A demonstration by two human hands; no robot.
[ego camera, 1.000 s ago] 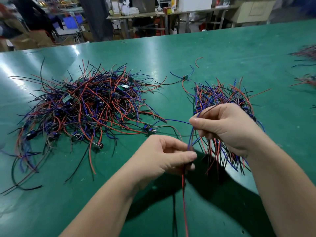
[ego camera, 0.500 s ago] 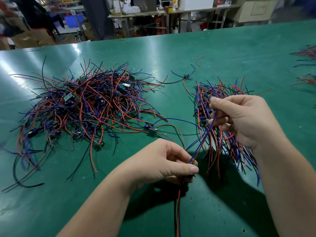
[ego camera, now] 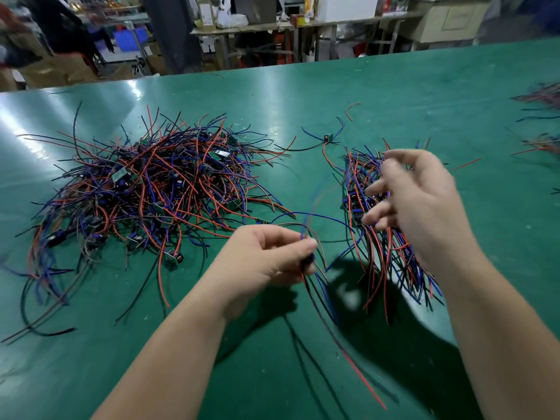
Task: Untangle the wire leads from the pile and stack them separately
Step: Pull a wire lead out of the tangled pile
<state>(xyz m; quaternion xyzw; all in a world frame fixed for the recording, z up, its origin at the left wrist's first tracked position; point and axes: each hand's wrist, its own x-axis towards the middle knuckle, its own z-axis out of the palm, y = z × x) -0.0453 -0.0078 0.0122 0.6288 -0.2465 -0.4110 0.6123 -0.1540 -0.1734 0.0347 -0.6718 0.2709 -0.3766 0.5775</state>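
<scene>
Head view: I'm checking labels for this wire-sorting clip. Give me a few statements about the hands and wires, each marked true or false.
1. The left hand pinches a lead that hangs down from it. True.
2. The right hand grips that lead too. False: its fingers are loosely spread above the stack and hold nothing visible.
3. The pile lies to the left of the stack. True.
4. The table is red. False: it is green.
5. A stray lead lies alone on the table beyond the stack. True.
</scene>
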